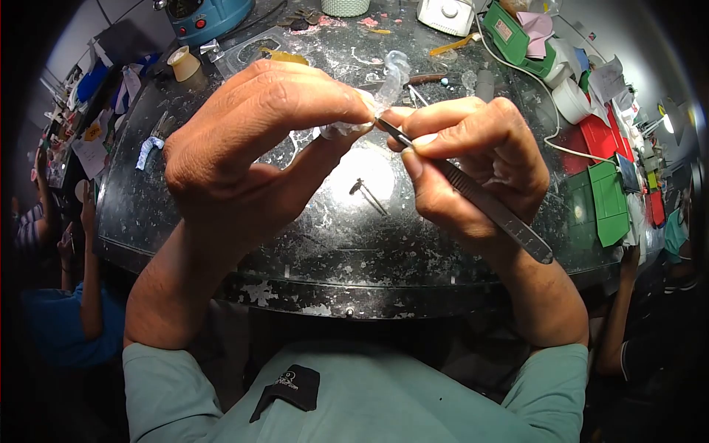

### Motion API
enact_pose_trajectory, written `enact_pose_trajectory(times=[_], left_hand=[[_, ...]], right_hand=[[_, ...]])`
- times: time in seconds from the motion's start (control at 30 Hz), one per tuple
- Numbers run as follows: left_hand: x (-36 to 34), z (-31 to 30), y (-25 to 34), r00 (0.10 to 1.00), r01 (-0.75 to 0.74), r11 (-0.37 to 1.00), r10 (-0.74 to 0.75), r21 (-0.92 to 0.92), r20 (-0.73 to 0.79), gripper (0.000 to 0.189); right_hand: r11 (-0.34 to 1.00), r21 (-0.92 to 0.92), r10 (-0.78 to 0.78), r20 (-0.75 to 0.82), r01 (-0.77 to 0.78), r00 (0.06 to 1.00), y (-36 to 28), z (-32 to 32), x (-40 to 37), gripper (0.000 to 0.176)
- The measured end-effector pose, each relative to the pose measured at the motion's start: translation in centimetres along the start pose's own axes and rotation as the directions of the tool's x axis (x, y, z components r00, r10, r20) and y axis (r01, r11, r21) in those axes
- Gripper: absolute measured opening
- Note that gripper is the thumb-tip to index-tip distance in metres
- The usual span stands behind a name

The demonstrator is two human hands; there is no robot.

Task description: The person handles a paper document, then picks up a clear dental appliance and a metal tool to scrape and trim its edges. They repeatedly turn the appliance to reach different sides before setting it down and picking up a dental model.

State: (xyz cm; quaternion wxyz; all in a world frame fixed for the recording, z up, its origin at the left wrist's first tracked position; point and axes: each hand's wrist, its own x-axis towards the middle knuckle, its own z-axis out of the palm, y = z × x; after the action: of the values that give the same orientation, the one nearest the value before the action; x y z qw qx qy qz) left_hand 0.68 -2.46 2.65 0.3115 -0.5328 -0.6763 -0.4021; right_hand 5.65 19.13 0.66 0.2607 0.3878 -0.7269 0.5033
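My left hand (269,125) pinches a clear plastic dental aligner (394,74) between thumb and fingertips, its curved arch standing up past the fingers. In my right hand (480,148) is a scalpel (487,203), gripped between thumb and fingers like a pen, with ruler marks along its flat handle. The scalpel's tip end meets the aligner right at my left fingertips, where the blade is mostly hidden. Below and between both hands, a small dark metal tool with two thin legs (365,196) lies on the black worktable (332,258) in a bright patch of light.
To the left lies a pale blue curved piece (150,151), with a cream spool-like cup (184,63) farther back. A blue machine (210,18) and a white device (446,15) stand at the rear. Green boxes (609,203) line the right side. Other people sit at both sides.
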Motion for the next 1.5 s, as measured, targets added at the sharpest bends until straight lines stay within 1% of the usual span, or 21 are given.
enact_pose_trajectory(times=[0.1,0.17,0.3,0.4,0.5,0.6,0.7,0.77,0.8,0.87,0.9,0.97,1.03,1.1,1.13,1.2,1.4,1.5], left_hand=[[0.1,0.0,0.1,1.0,0.002,1.0,-0.002,0.005,0.006,0.027],[0.1,0.0,0.1,1.0,0.002,1.0,-0.002,0.012,0.001,0.027],[0.1,0.1,0.1,1.0,-0.002,0.999,0.002,0.04,0.003,0.027],[0.1,0.1,0.2,1.0,-0.006,0.999,0.006,0.041,0.001,0.027],[0.0,0.0,0.1,1.0,-0.014,0.999,0.014,0.038,0.014,0.027],[-0.3,0.2,-0.1,0.999,-0.033,0.999,0.033,0.016,-0.01,0.029],[-0.5,0.1,-0.3,0.999,-0.04,0.999,0.04,0.003,-0.003,0.031],[-0.5,0.1,-0.2,1.0,-0.026,1.0,0.025,-0.004,-0.013,0.031],[-0.5,0.1,-0.2,1.0,-0.027,1.0,0.027,-0.005,-0.012,0.031],[-0.4,0.1,-0.3,0.994,-0.107,0.993,0.108,0.044,-0.026,0.031],[-0.4,0.1,-0.3,0.994,-0.107,0.993,0.108,0.044,-0.026,0.031],[-0.3,0.1,-0.2,0.987,-0.147,0.983,0.152,0.107,-0.044,0.03],[-0.3,0.1,0.0,0.988,-0.146,0.982,0.152,0.117,-0.04,0.03],[-0.4,0.0,0.0,0.988,-0.147,0.981,0.153,0.125,-0.035,0.031],[-0.4,-0.1,0.0,0.987,-0.156,0.978,0.161,0.137,-0.027,0.031],[-0.3,-0.1,0.0,0.985,-0.165,0.975,0.17,0.149,-0.018,0.031],[-0.2,-0.1,0.4,0.983,-0.176,0.969,0.182,0.174,-0.02,0.032],[-0.2,-0.1,0.4,0.984,-0.172,0.969,0.177,0.18,-0.015,0.031]], right_hand=[[1.0,0.002,-0.002,0.002,0.002,1.0,0.0,-0.1,0.0,0.03],[0.999,-0.053,-0.007,0.02,0.008,1.0,0.0,-0.2,0.0,0.03],[0.998,-0.052,-0.025,0.01,0.025,1.0,0.2,-0.1,0.1,0.03],[0.999,-0.036,-0.034,0.002,0.034,0.999,0.2,-0.1,0.1,0.028],[1.0,-0.001,0.001,-0.005,-0.001,1.0,0.0,-0.1,0.1,0.027],[0.999,0.016,0.028,-0.026,-0.027,0.999,-0.1,-0.1,0.1,0.026],[0.999,0.038,0.022,0.0,-0.022,1.0,-0.2,0.0,0.1,0.026],[0.993,0.094,0.08,-0.038,-0.076,0.996,-0.6,0.3,0.1,0.026],[0.993,0.093,0.08,-0.04,-0.076,0.996,-0.7,0.4,0.0,0.026],[0.966,0.234,0.131,-0.077,-0.11,0.988,-0.9,0.7,0.0,0.025],[0.966,0.234,0.131,-0.076,-0.11,0.988,-0.9,0.9,0.0,0.025],[0.981,0.194,0.047,-0.114,-0.024,0.992,-0.9,1.2,0.0,0.025],[0.986,0.166,0.041,-0.097,-0.025,0.994,-0.7,1.0,-0.1,0.025],[0.987,0.076,-0.137,-0.036,0.14,0.99,0.3,0.6,0.1,0.026],[0.987,0.076,-0.136,-0.037,0.138,0.99,0.6,0.6,0.1,0.026],[0.974,0.039,-0.22,-0.043,0.221,0.975,0.9,0.8,0.2,0.028],[0.958,-0.054,-0.286,-0.073,0.283,0.955,0.7,1.0,0.6,0.031],[0.956,-0.071,-0.29,-0.068,0.285,0.955,0.5,0.9,0.6,0.032]])
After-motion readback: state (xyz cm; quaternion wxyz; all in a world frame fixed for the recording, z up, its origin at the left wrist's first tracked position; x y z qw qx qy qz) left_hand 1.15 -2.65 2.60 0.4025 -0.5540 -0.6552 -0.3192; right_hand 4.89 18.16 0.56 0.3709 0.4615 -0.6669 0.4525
